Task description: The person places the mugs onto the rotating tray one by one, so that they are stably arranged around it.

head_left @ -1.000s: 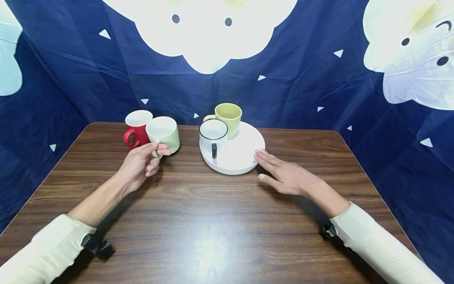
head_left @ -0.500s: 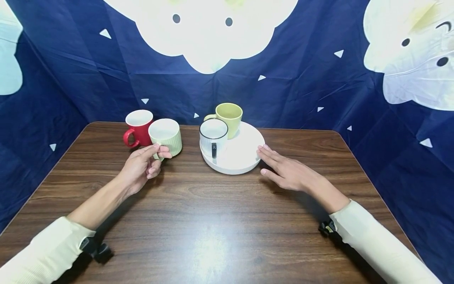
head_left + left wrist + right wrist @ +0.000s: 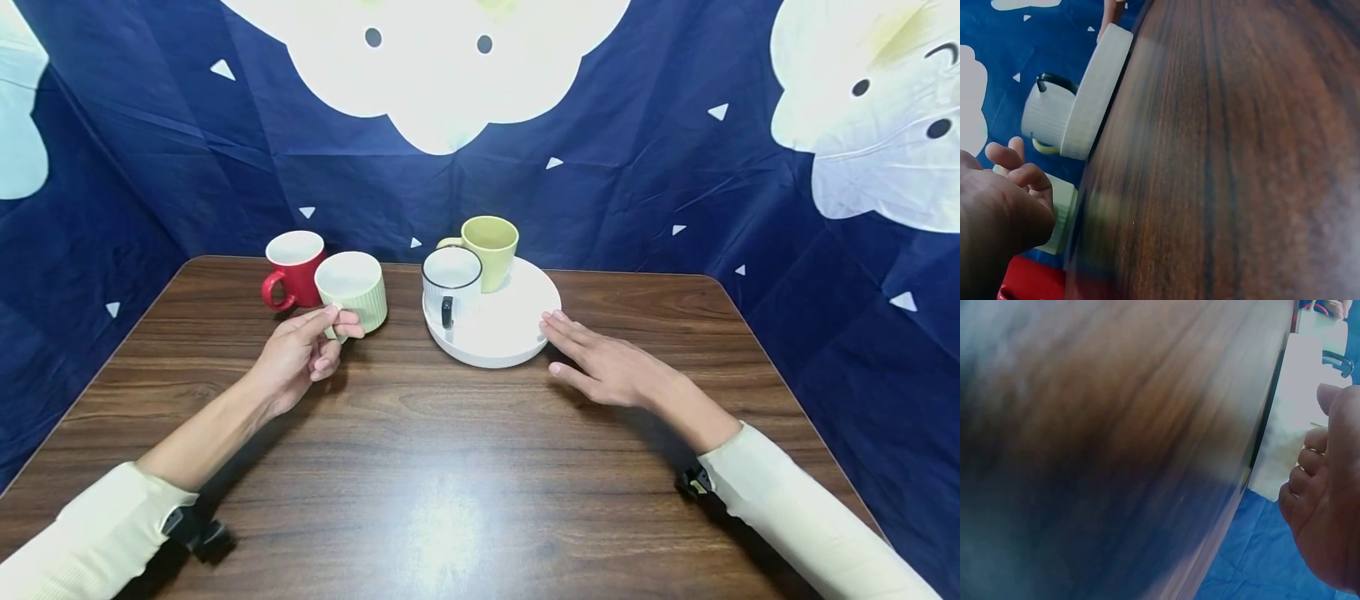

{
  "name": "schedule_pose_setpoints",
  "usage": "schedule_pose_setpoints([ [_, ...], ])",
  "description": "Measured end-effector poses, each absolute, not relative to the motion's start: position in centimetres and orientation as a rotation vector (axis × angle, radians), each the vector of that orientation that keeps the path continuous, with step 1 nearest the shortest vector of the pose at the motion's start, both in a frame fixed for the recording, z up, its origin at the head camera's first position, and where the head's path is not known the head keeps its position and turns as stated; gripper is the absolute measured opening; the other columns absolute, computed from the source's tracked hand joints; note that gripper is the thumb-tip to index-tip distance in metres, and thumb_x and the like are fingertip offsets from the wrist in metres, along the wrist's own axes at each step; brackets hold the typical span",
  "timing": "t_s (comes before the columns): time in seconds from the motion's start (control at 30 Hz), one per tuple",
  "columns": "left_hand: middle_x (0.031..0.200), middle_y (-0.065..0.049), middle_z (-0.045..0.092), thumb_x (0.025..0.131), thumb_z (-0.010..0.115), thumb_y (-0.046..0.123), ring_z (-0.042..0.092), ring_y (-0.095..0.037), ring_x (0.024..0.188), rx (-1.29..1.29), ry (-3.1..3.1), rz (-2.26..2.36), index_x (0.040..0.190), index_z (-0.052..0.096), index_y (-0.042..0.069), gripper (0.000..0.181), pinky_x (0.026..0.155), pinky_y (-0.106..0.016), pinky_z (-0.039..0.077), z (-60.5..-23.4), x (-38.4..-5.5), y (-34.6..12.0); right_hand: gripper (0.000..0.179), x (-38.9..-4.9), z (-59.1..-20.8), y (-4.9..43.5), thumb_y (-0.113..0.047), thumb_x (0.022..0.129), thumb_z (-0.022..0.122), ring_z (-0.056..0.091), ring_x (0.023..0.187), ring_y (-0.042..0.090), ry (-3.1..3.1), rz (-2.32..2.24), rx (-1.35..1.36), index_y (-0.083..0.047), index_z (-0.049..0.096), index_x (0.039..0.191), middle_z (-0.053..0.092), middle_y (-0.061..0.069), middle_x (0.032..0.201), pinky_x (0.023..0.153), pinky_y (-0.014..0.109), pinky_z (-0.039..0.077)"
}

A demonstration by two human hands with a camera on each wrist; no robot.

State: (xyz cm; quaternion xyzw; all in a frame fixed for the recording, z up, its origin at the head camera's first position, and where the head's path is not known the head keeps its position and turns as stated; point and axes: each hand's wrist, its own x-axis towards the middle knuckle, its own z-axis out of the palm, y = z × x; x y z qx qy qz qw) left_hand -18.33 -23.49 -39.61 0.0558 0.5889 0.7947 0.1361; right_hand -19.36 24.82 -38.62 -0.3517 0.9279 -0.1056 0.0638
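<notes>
My left hand pinches the handle of a pale green ribbed mug, which stands upright at the left of the table. Just behind it on the left is a red mug with a white inside. A round white tray with a low rim lies near the table's back. On its left side sit a white ribbed mug with a dark rim and handle, and a yellow-green mug behind it. My right hand touches the tray's right rim with straight fingers; its thumb is apart from the rim.
The brown wood-grain table spreads in front of the hands. Along its back edge hangs a dark blue cloth with white clouds. Each sleeve has a black camera strapped at the wrist.
The pale green mug has shifted slightly right and nearer, away from the red mug. On the tray, the yellow-green mug has moved slightly right and the white mug's handle has swung left.
</notes>
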Motion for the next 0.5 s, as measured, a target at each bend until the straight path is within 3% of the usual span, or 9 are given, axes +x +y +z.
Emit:
schedule_pose_setpoints([
  [0.5,0.100,0.007,0.084,0.123,0.052,0.027,0.039,-0.010,0.052,0.204,1.733,2.278,0.116,0.079,0.014,0.031,0.055,-0.032,0.014,-39.62,-17.54,-23.64,0.070,-19.27,-38.30,24.52,-0.047,0.122,0.045,0.020,0.178,0.028,2.823,-0.341,-1.044,-0.014,0.025,0.181,0.018,0.008,0.191,0.140,0.058,0.031],
])
